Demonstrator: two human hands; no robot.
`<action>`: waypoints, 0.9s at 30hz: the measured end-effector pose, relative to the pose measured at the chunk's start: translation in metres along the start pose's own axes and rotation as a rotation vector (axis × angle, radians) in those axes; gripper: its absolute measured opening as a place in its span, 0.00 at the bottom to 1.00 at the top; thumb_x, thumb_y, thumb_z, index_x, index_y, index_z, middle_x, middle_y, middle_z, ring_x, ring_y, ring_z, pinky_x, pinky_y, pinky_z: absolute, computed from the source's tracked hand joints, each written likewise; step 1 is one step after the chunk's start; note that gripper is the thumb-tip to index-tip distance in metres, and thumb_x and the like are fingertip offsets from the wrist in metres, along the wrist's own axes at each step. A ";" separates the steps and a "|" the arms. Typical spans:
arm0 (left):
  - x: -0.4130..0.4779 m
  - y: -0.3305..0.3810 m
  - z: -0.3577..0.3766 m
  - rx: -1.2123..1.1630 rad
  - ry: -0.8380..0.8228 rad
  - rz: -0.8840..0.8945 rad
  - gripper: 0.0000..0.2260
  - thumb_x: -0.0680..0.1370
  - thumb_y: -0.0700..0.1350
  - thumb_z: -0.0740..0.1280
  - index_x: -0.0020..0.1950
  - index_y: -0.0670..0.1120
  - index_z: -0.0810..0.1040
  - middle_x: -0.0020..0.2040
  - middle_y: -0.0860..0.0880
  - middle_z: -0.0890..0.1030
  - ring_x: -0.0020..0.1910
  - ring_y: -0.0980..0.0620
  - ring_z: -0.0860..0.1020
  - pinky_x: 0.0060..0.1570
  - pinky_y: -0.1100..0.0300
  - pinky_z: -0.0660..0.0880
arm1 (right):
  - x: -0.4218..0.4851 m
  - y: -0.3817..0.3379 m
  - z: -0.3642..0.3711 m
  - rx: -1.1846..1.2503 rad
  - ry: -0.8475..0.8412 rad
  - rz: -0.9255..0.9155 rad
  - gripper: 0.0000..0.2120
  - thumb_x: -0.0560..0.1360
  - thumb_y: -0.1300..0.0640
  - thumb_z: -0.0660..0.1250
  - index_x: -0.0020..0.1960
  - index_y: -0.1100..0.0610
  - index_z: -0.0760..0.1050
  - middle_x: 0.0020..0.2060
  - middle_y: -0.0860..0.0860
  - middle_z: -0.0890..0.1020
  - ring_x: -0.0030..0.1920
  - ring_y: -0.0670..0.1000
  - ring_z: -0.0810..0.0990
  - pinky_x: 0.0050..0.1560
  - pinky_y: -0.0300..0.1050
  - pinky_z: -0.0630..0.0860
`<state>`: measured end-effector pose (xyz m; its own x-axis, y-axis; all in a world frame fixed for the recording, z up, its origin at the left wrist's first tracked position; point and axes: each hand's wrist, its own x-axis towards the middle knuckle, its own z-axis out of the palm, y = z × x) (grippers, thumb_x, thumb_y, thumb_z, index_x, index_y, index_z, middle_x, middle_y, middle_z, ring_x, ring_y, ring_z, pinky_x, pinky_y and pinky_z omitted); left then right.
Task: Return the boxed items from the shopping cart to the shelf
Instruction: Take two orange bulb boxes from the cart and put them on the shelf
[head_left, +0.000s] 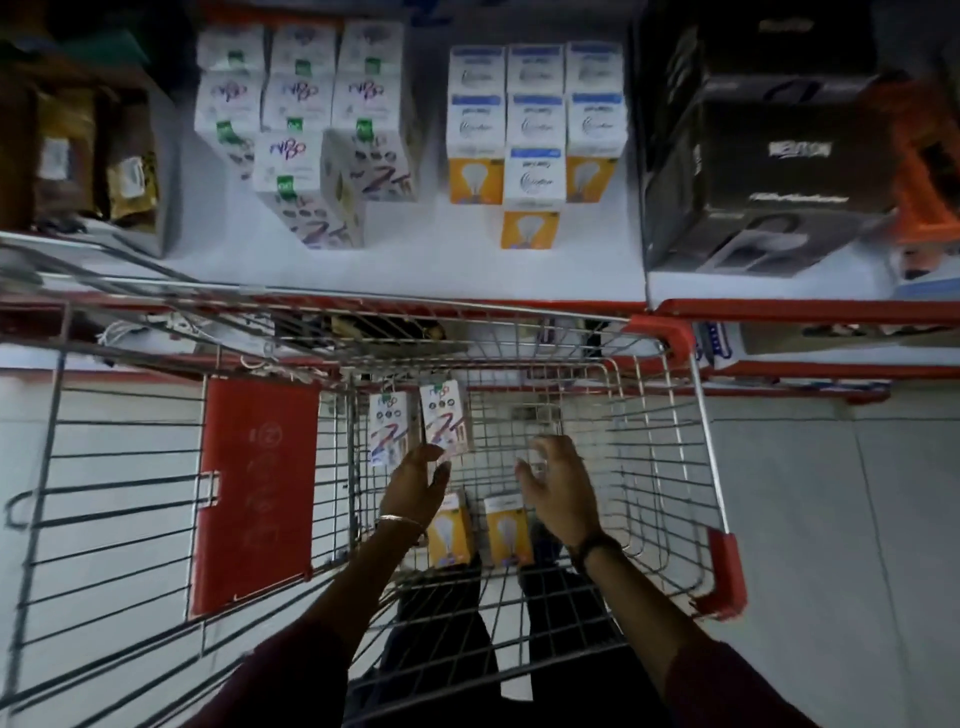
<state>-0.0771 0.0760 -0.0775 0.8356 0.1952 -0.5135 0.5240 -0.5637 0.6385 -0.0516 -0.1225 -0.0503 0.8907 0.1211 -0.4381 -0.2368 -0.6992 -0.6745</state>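
Note:
Both my hands reach down into a wire shopping cart (696, 415). My left hand (415, 486) is open, its fingertips at the lower edge of a white bulb box (442, 415); a second white box (387, 428) stands just left of it. My right hand (558, 480) is open and holds nothing. Two yellow bulb boxes (451, 535) (508, 530) lie on the cart floor between and below my hands. On the shelf (415, 270) beyond the cart stand matching white boxes (306, 192) and yellow-and-white bulb boxes (532, 176).
Large black boxes (769, 156) fill the shelf's right side, with an orange item (924, 171) at the far right. Brown packets (93, 156) sit at the left. The cart's red child-seat flap (254, 493) lies to the left. A lower shelf edge (805, 369) shows under the cart's rim.

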 end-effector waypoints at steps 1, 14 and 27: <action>0.004 -0.014 0.006 0.039 -0.046 -0.055 0.12 0.76 0.43 0.65 0.57 0.39 0.75 0.56 0.38 0.80 0.55 0.40 0.78 0.54 0.54 0.73 | 0.005 0.005 0.016 -0.039 -0.060 0.055 0.20 0.77 0.52 0.64 0.65 0.59 0.69 0.65 0.58 0.72 0.62 0.59 0.73 0.62 0.52 0.73; 0.020 -0.065 0.069 0.091 -0.168 -0.441 0.41 0.69 0.54 0.72 0.73 0.42 0.55 0.68 0.35 0.65 0.63 0.32 0.70 0.59 0.42 0.72 | 0.032 0.048 0.108 -0.382 -0.282 0.444 0.46 0.66 0.47 0.75 0.73 0.57 0.52 0.73 0.62 0.58 0.69 0.65 0.64 0.63 0.63 0.69; -0.006 -0.018 0.007 0.004 -0.065 -0.115 0.20 0.68 0.49 0.72 0.56 0.44 0.70 0.52 0.43 0.76 0.45 0.47 0.78 0.37 0.61 0.75 | 0.006 0.006 0.048 -0.089 -0.001 0.334 0.29 0.67 0.51 0.73 0.63 0.56 0.66 0.57 0.57 0.71 0.49 0.57 0.77 0.42 0.49 0.80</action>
<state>-0.0923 0.0794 -0.0903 0.7576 0.2059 -0.6194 0.6149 -0.5436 0.5714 -0.0667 -0.0922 -0.0858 0.7697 -0.1243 -0.6263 -0.4802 -0.7591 -0.4395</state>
